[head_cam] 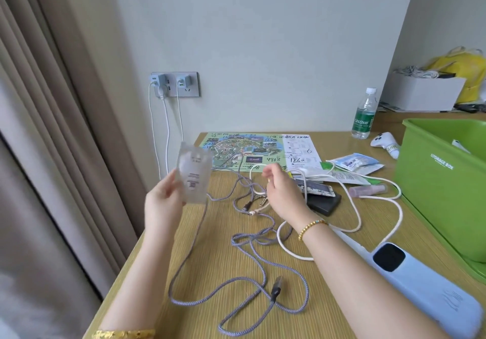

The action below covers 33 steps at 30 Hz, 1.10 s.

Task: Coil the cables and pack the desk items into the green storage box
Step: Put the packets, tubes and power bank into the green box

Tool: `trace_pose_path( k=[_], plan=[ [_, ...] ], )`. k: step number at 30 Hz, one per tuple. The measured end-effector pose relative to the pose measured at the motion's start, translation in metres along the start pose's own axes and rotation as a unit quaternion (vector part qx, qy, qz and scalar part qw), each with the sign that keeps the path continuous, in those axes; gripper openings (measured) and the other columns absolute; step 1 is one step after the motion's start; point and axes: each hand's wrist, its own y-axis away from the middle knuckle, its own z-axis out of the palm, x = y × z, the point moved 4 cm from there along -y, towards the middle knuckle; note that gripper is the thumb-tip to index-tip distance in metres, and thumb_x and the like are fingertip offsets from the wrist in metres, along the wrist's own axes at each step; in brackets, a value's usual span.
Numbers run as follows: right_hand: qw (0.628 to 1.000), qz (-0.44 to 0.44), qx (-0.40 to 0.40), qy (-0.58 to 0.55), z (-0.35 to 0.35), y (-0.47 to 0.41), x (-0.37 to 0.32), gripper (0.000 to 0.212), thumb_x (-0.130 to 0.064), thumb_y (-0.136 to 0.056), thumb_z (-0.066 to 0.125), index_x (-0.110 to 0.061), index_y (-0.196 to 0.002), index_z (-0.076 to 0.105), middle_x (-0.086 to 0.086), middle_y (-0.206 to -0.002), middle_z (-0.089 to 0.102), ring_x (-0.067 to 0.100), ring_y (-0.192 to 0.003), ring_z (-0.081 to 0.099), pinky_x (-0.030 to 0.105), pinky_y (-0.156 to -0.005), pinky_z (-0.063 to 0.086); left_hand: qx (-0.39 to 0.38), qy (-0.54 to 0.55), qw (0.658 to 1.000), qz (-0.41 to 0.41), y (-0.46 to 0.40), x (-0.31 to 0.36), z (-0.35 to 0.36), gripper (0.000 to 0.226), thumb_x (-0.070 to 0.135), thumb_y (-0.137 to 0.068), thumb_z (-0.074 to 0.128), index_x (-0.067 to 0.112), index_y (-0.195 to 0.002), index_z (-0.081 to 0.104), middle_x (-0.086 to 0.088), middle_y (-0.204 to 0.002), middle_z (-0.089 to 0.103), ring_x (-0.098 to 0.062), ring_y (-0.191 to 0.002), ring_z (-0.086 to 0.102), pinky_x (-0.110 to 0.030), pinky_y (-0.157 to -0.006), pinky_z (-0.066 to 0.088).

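A grey-purple braided cable [236,280] sprawls in loose loops on the table [215,320] closest to view, its dark plug lying free, with a pale blue power bank [420,286] beside the right forearm. The left hand [163,202] holds a clear plastic pouch [193,175] upright, fingers and thumb curled on its lower edge, while the right hand [281,191] pinches the white cable [352,207] above the tangle. The green storage box [444,178] stands at the right, near a white controller [385,141] and a water bottle [364,117].
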Motion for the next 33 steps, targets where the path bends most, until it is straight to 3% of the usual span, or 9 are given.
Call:
trace_pose_path(
  k=[3, 8, 13, 17, 20, 22, 24, 29, 33],
  plan=[
    [0.989, -0.045, -0.032, 0.138, -0.001, -0.017, -0.002, 0.044, 0.009, -0.087, 0.041, -0.013, -0.123, 0.055, 0.004, -0.123, 0.058, 0.021, -0.116, 0.051, 0.033, -0.099, 0.042, -0.045, 0.133, 0.989, -0.047, 0.003, -0.003, 0.013, 0.031, 0.01, -0.094, 0.049, 0.018, -0.121, 0.062, -0.004, -0.095, 0.067, -0.012, -0.08, 0.062, -0.022, -0.068, 0.058],
    [0.933, -0.033, -0.104, 0.343, 0.004, -0.033, 0.0, 0.039, 0.009, -0.081, 0.043, -0.015, -0.102, 0.065, 0.005, -0.1, 0.062, 0.027, -0.108, 0.048, 0.037, -0.095, 0.032, -0.079, 0.219, 0.967, -0.101, 0.0, -0.013, 0.016, 0.033, 0.007, -0.095, 0.047, 0.023, -0.124, 0.052, 0.0, -0.095, 0.07, -0.007, -0.071, 0.066, -0.016, -0.057, 0.055],
    [0.864, -0.012, -0.192, 0.464, 0.016, -0.042, -0.004, 0.021, 0.0, -0.083, 0.045, -0.019, -0.079, 0.053, 0.0, -0.092, 0.062, 0.027, -0.121, 0.038, 0.049, -0.111, 0.01, -0.167, 0.076, 0.975, -0.122, 0.015, -0.023, 0.04, 0.035, -0.001, -0.093, 0.043, 0.023, -0.108, 0.064, -0.002, -0.081, 0.065, -0.009, -0.06, 0.059, -0.026, -0.06, 0.057],
    [0.856, -0.042, -0.152, 0.491, 0.017, -0.044, -0.005, 0.023, 0.0, -0.084, 0.043, -0.017, -0.073, 0.053, -0.001, -0.079, 0.057, 0.026, -0.117, 0.045, 0.053, -0.115, -0.004, -0.157, 0.025, 0.978, -0.134, 0.011, -0.029, 0.04, 0.039, -0.002, -0.091, 0.038, 0.021, -0.09, 0.07, -0.003, -0.087, 0.066, -0.014, -0.068, 0.059, -0.032, -0.072, 0.055],
    [0.92, -0.015, -0.096, 0.381, 0.009, -0.044, 0.002, 0.022, -0.001, -0.087, 0.046, -0.013, -0.077, 0.06, 0.002, -0.079, 0.06, 0.026, -0.102, 0.055, 0.046, -0.112, 0.02, -0.182, 0.055, 0.971, -0.145, 0.012, -0.032, 0.043, 0.03, 0.001, -0.092, 0.045, 0.019, -0.095, 0.069, -0.003, -0.097, 0.066, -0.016, -0.079, 0.064, -0.029, -0.07, 0.059],
    [0.964, 0.032, -0.052, 0.257, -0.002, -0.044, 0.005, 0.025, -0.007, -0.091, 0.047, -0.014, -0.069, 0.053, 0.004, -0.076, 0.059, 0.028, -0.091, 0.06, 0.037, -0.094, 0.037, -0.18, 0.064, 0.972, -0.136, 0.013, -0.031, 0.045, 0.028, 0.003, -0.093, 0.047, 0.02, -0.096, 0.069, 0.001, -0.096, 0.064, -0.01, -0.073, 0.063, -0.026, -0.064, 0.059],
    [0.989, 0.075, -0.016, 0.127, -0.012, -0.046, 0.004, 0.026, -0.014, -0.094, 0.044, -0.013, -0.069, 0.046, 0.01, -0.075, 0.058, 0.03, -0.082, 0.06, 0.035, -0.079, 0.041, -0.158, 0.069, 0.976, -0.134, 0.013, -0.031, 0.044, 0.029, 0.004, -0.094, 0.046, 0.021, -0.093, 0.07, 0.003, -0.092, 0.062, -0.007, -0.065, 0.059, -0.022, -0.057, 0.058],
    [0.984, 0.135, 0.018, -0.111, -0.042, -0.047, -0.006, 0.024, -0.02, -0.098, 0.039, -0.002, -0.095, 0.054, 0.004, -0.085, 0.055, 0.019, -0.076, 0.047, 0.029, -0.061, 0.038, -0.129, 0.099, 0.975, -0.149, 0.012, -0.026, 0.041, 0.029, 0.002, -0.095, 0.045, 0.015, -0.088, 0.07, -0.003, -0.083, 0.056, -0.012, -0.058, 0.058, -0.021, -0.055, 0.058],
    [0.93, 0.172, 0.044, -0.322, -0.061, -0.04, -0.011, 0.019, -0.019, -0.101, 0.031, -0.013, -0.092, 0.046, 0.017, -0.109, 0.064, 0.018, -0.073, 0.058, 0.026, -0.061, 0.041, -0.137, 0.127, 0.969, -0.161, 0.007, -0.006, 0.048, 0.027, 0.0, -0.095, 0.045, 0.009, -0.089, 0.069, -0.009, -0.11, 0.058, -0.018, -0.07, 0.064, -0.022, -0.059, 0.059]
  ],
)
